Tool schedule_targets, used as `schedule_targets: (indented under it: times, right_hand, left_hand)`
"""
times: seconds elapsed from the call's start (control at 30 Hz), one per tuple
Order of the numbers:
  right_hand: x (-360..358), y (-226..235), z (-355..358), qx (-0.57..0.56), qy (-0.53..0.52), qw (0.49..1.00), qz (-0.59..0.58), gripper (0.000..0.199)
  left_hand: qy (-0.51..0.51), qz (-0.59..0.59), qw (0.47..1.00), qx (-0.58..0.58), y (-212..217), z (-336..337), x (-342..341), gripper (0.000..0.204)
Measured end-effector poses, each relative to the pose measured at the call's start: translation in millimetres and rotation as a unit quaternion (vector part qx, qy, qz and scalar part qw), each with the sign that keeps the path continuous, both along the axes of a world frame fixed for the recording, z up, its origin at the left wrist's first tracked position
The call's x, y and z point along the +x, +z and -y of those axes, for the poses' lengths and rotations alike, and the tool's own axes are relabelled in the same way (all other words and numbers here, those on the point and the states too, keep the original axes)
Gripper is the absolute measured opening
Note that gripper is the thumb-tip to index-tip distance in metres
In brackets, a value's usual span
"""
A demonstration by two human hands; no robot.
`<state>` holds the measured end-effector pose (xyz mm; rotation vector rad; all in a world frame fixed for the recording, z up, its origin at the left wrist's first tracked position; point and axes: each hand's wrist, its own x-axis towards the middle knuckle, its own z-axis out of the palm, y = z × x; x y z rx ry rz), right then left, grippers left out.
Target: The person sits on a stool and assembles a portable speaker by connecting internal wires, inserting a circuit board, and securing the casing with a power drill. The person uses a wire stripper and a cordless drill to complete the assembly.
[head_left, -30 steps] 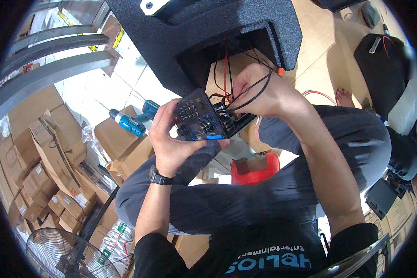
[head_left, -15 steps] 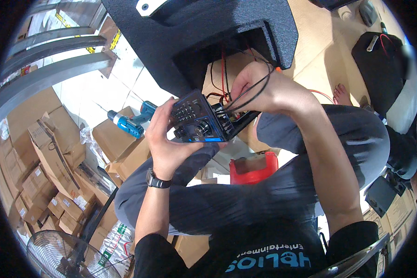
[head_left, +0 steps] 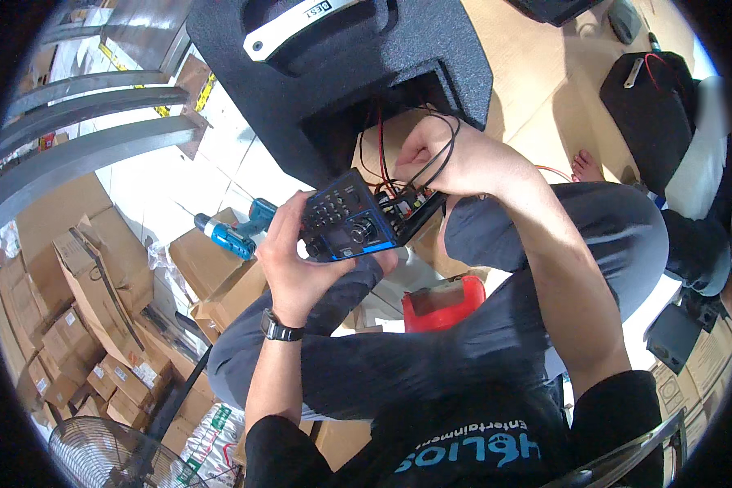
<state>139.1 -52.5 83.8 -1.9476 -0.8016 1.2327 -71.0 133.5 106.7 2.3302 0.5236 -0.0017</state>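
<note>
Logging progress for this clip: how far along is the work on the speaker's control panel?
Done: the control panel is out of the speaker cabinet. In hand: the left hand holds the panel while the right hand grips the wires behind it. Left: the wires run into the open cutout; the cordless drill lies unused.

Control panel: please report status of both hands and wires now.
Left hand grips control panel from below. Right hand pinches black wires at speaker opening. Wires run panel to cabinet; drill lies apart.
</note>
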Motion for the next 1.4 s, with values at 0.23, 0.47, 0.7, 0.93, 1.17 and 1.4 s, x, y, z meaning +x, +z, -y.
schedule_targets:
  times: [0.23,0.47,0.7,0.93,1.17,1.4]
  right_hand:
    - [12.4,63.1,29.4,-0.117,0.038,0.991,0.048,0.019]
    - [21.1,82.3,60.0,-0.145,0.116,0.961,0.205,0.031]
    - [34.5,89.2,55.2,-0.032,-0.07,0.996,0.049,0.045]
    - [6.7,67.2,39.3,0.037,-0.057,0.994,0.089,0.036]
    - [-33.4,-4.0,27.8,0.072,-0.179,0.981,0.034,0.024]
    - [-35.0,-76.1,34.7,-0.067,-0.129,0.987,0.066,0.014]
  left_hand:
    - [-0.02,0.031,0.995,0.095,30.4,15.9,5.1,0.081]
    - [-0.029,0.071,0.99,0.116,36.8,19.6,5.8,0.081]
    - [-0.038,0.076,0.985,0.153,33.4,20.8,-0.4,0.078]
    - [0.002,0.101,0.974,0.205,33.0,34.1,-14.9,0.077]
    - [0.031,0.1,0.973,0.204,20.3,53.4,-23.0,0.078]
    - [-0.041,0.128,0.963,0.234,-22.3,60.2,-24.8,0.079]
